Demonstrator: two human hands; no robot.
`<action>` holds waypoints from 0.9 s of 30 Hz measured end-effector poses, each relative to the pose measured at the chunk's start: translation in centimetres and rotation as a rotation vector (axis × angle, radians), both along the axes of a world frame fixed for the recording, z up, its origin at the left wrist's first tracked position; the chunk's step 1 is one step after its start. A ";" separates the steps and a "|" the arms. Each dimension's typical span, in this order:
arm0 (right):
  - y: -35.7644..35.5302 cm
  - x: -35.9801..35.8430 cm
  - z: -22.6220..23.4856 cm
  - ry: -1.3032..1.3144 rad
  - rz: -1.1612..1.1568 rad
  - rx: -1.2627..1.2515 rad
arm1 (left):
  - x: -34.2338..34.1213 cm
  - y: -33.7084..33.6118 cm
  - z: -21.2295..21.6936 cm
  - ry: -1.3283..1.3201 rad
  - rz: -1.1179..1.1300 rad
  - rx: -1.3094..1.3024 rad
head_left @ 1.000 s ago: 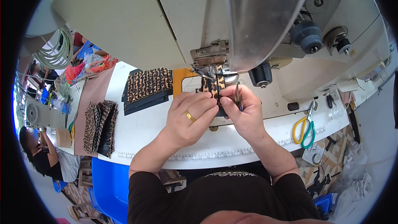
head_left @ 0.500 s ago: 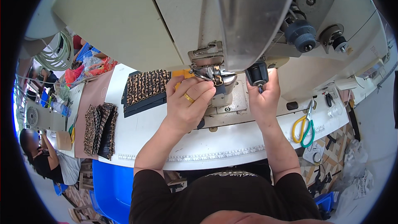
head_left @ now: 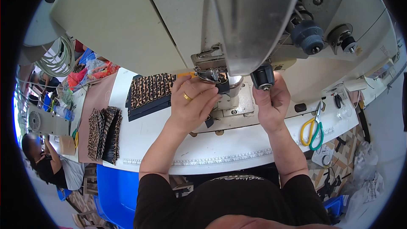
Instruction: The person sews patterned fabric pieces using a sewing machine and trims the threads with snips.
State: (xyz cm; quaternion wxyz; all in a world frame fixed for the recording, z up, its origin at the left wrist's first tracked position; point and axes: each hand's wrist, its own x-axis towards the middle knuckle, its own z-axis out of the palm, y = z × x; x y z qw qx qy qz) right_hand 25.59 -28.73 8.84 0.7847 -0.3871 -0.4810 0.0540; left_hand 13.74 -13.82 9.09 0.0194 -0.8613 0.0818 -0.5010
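At the needle area of a large sewing machine, my left hand, wearing a gold ring, bends over a dark fabric piece. Its fingers press on the piece beside the metal presser parts; most of the fabric is hidden under the palm. My right hand is right of the needle area, fingers curled and thumb up against a black knob-shaped fitting. That fitting covers part of the fingers, and what they grip cannot be made out. Left of my left hand lie leopard-print strips on dark backing.
A folded leopard-print stack lies further left. Yellow-and-green-handled scissors rest on the white table, which has a ruler scale along its front edge. A blue bin stands below left. Another person sits at far left.
My left hand's fingers have spread slightly and shifted a little downward by the presser. My right hand's fingers have curled in more beneath the black fitting. The whole view has shifted slightly.
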 end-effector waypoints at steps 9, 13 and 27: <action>0.9 -1.1 0.0 -0.662 -0.289 -0.306 | 2.3 4.6 3.0 0.417 -0.041 -0.792; 0.8 -0.4 0.1 -0.699 -0.392 -0.384 | 2.0 5.4 5.7 0.867 0.206 -0.400; 1.1 1.2 0.0 -0.820 -0.375 -0.548 | 0.2 4.6 4.4 0.580 -0.087 -0.888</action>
